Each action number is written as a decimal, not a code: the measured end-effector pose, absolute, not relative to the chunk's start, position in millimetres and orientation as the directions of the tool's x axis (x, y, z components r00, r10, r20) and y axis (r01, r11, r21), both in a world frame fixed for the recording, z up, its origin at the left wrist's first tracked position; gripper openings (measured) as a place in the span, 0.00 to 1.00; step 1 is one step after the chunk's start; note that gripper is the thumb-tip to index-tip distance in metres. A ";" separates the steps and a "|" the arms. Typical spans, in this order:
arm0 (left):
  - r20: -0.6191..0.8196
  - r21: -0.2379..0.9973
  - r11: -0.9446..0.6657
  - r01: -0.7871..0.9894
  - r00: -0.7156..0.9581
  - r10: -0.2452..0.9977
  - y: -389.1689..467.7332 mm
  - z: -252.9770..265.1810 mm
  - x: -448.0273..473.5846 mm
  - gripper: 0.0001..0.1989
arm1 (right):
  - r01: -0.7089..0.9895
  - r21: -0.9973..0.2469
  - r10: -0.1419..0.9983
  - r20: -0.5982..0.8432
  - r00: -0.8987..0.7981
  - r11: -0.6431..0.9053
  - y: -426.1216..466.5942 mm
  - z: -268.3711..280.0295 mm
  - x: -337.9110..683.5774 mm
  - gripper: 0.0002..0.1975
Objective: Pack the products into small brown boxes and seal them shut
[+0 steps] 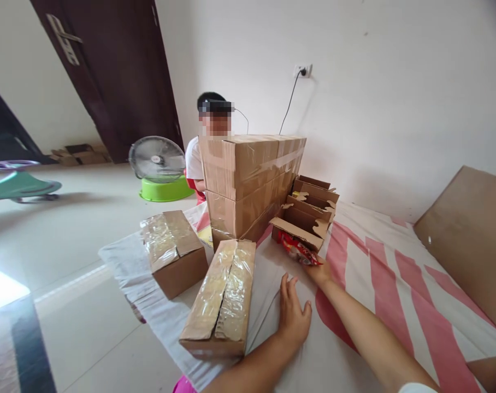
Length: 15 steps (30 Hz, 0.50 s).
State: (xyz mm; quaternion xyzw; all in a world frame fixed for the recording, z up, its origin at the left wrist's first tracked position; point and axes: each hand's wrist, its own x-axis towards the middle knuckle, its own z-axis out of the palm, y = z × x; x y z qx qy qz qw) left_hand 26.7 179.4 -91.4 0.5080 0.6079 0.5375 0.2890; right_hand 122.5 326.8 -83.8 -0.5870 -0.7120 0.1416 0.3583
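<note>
My right hand [320, 274] grips a shiny red snack packet [299, 251] by its near end, in front of an open cardboard box [301, 221]. Part of the packet covers the front wall of that box. Its fingers are partly hidden by the packet. My left hand [293, 311] hovers over or rests on the cloth, I cannot tell which, with fingers apart and nothing in it. Left of it lies a long taped cardboard box [221, 297], closed on top. A second taped box [174, 248] sits farther left.
A stack of taped cartons [252, 185] stands between me and another person [194, 158]. More open boxes [316, 192] line the wall side. Beneath everything spreads a white and pink cloth [383, 273]. A fan [157, 158] on a green tub [166, 190] and a large cardboard panel [469, 240] flank this.
</note>
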 end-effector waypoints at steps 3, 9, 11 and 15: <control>0.180 0.945 -0.087 0.314 -0.280 0.943 175.9 -89.5 28.5 0.30 | 0.761 -0.613 0.948 0.319 -0.006 0.212 350.9 -86.4 123.1 0.17; 0.139 0.921 -0.042 0.388 -0.225 0.964 172.5 -86.2 31.4 0.30 | 0.801 -0.595 0.960 0.255 0.111 0.066 380.3 -82.3 118.3 0.24; 0.123 0.902 -0.028 0.432 -0.194 0.973 172.3 -85.0 30.6 0.28 | 0.810 -0.586 0.965 0.225 0.138 0.021 381.5 -79.1 118.6 0.25; 0.103 0.838 -0.045 0.543 -0.077 0.992 172.6 -80.6 26.8 0.19 | 0.845 -0.535 0.969 0.193 0.155 -0.029 356.2 -82.3 126.0 0.35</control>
